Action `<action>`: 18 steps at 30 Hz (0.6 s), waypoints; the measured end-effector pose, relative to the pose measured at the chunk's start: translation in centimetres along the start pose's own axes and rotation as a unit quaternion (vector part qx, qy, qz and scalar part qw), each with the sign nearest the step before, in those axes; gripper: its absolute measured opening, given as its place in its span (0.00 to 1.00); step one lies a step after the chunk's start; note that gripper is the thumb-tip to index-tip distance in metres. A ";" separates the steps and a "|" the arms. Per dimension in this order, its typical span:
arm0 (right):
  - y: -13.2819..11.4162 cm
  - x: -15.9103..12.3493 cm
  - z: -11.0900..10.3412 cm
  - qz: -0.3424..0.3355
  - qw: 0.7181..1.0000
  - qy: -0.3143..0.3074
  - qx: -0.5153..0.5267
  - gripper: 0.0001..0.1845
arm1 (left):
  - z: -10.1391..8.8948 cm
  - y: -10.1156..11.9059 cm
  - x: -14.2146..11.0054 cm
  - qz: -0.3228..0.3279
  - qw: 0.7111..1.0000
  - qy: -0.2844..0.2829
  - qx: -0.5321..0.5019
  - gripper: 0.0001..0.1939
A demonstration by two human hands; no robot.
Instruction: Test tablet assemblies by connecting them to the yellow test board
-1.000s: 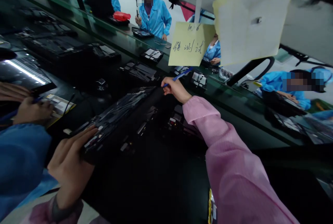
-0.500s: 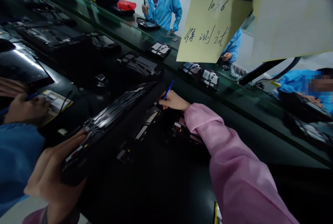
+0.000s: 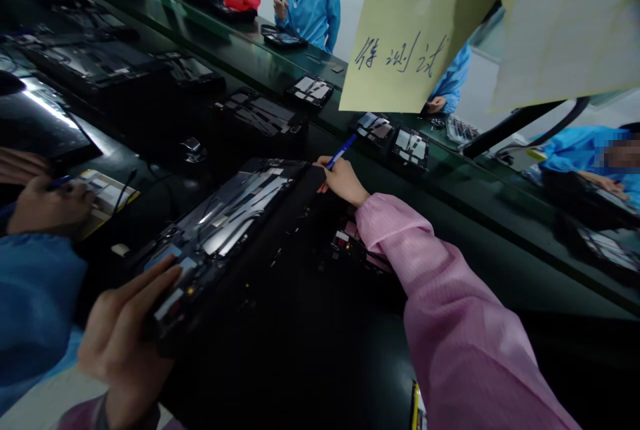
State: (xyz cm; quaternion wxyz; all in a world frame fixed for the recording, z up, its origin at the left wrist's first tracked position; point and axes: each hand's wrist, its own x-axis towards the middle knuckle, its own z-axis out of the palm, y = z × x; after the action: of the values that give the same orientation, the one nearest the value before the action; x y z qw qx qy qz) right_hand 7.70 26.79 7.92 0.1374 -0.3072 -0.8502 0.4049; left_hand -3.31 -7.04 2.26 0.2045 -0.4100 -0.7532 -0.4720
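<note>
A tablet with its back off (image 3: 235, 213), its inner parts and dark ribbon cables showing, is tilted above the dark table. My left hand (image 3: 133, 323) grips its near left end, with fingers on the top face and the thumb side hidden. At the far right corner of the tablet, my right hand (image 3: 345, 180) pinches the edge. A blue pen (image 3: 343, 150) is held in that same hand and points up to the right. Below my right wrist, partly covered by the sleeve, lies another opened device (image 3: 345, 240) with a small lit spot.
At left, a co-worker's hand (image 3: 55, 207) holds a pen by a yellow-edged part (image 3: 107, 193). Opened tablets (image 3: 260, 112) lie beyond mine, and several more are on the glass shelf (image 3: 320, 122). A yellow note (image 3: 410, 43) hangs above. People in blue coats stand behind.
Both hands have shifted slightly right with the tablet. It has turned from nearly edge-on so its inside faces me more. The pen has swung further to the right.
</note>
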 end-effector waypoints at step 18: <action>-3.3 0.0 -1.5 0.100 0.992 -0.052 0.059 0.13 | 0.0 -2.5 -3.2 0.122 0.982 -0.114 0.089 0.40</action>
State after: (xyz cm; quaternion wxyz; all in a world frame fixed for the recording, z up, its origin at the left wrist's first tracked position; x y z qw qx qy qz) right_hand 7.09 26.07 11.41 0.0699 -0.3606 -0.7960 0.4810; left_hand -3.45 -8.94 -1.30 0.2088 -0.5304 -0.7548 -0.3248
